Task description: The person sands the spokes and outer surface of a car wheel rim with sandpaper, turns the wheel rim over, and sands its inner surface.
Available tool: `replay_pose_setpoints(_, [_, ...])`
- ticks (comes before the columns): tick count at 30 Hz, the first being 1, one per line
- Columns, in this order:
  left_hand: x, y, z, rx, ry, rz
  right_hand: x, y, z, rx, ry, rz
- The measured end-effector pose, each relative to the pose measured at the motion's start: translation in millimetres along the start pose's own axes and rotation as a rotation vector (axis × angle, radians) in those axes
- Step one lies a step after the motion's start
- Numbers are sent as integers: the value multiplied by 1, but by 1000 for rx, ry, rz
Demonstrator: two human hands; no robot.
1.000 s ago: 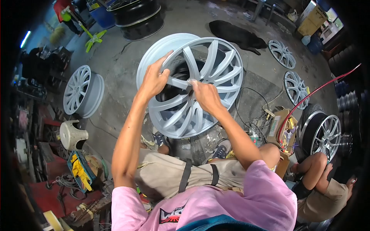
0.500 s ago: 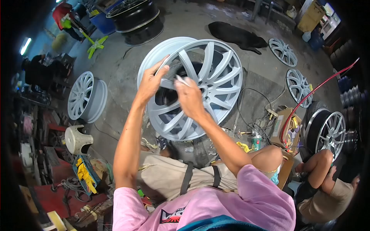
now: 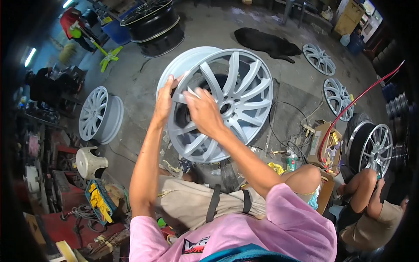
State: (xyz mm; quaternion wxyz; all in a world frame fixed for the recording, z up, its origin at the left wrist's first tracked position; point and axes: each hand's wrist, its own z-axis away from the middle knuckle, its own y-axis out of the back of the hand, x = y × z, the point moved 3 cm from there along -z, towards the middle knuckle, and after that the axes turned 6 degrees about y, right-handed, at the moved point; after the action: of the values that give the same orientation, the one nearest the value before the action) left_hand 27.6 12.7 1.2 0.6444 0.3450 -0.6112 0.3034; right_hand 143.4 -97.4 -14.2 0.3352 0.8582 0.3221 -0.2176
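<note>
A large grey multi-spoke alloy wheel (image 3: pixel 241 105) stands tilted in front of me. My left hand (image 3: pixel 165 102) is closed on the left side of its rim, thumb toward me and fingers round the edge. Across the spokes on the left, my right hand (image 3: pixel 203 110) pinches a small pale folded piece (image 3: pixel 192 92), which looks like sandpaper. That hand is slightly smeared by motion, and its fingertips are close against a spoke. Part of the wheel's left spokes lies hidden behind my right hand.
Another grey wheel (image 3: pixel 98 115) stands left, near a cream stool (image 3: pixel 91 162). Black rims (image 3: pixel 152 28) are stacked behind; a black dog (image 3: pixel 266 43) lies on the floor. Wheel faces (image 3: pixel 338 99) lie right, beside a cardboard box (image 3: pixel 317 142) and cables. A co-worker (image 3: pixel 371 218) sits at lower right.
My right hand has moved left along the spokes with the pale piece. The left hand still grips the rim, a little further left and lower in view. The view has shifted slightly.
</note>
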Motion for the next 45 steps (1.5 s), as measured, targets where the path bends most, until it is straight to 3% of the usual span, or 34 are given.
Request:
replay_pose_setpoints(4, [4, -3, -1, -1, 1, -30, 44, 14, 47, -31, -150, 37])
replay_pose_setpoints(9, [0, 0, -2, 36, -56, 16, 0, -9, -12, -11, -10, 38])
replay_pose_setpoints(13, [39, -10, 19, 334, -476, -220, 20, -1, 18, -105, -4, 116])
replay_pose_setpoints(14, [52, -11, 28, 343, -480, -210, 35, 8, 33, -172, 10, 261])
replay_pose_setpoints(16, [69, -24, 45, 224, -603, -434, 70, 24, 58, -289, 147, 531])
replay_pose_setpoints(18, [55, -40, 52, 67, -534, -623, 84, 41, 51, -446, 403, 683])
replay_pose_setpoints(20, [38, -54, 58, 1, -590, -969, 93, 51, 24, -474, 680, 767])
replay_pose_setpoints(21, [30, -58, 59, 4, -591, -963, 88, 55, 2, -480, 756, 816])
replay_pose_setpoints(23, [15, -67, 59, 8, -590, -1312, 64, 61, -40, -452, 753, 872])
replay_pose_setpoints(26, [0, -73, 54, 23, -569, -1513, 61, 55, -40, -452, 820, 849])
replay_pose_setpoints(28, [-4, -72, 51, 54, -611, -1534, 81, 57, -9, -681, 924, 893])
replay_pose_setpoints(30, [-10, -74, 50, 71, -654, -1578, 77, 63, -7, -753, 908, 845])
replay_pose_setpoints(33, [-24, -83, 50, 23, -683, -1528, 59, 73, -46, -646, 931, 875])
replay_pose_setpoints(36, [-31, -90, 51, -41, -689, -1485, 48, 66, -61, -623, 679, 911])
replay_pose_setpoints(38, [-31, -86, 51, -20, -705, -1432, 61, 62, -26, -560, 875, 869])
replay_pose_setpoints(40, [-25, -79, 51, -11, -700, -1398, 80, 67, 4, -760, 847, 881])
replay_pose_setpoints(42, [-18, -78, 50, 108, -711, -1408, 77, 72, -8, -724, 849, 856])
replay_pose_setpoints(45, [-11, -73, 45, 138, -670, -1428, 54, 75, -48, -448, 822, 823])
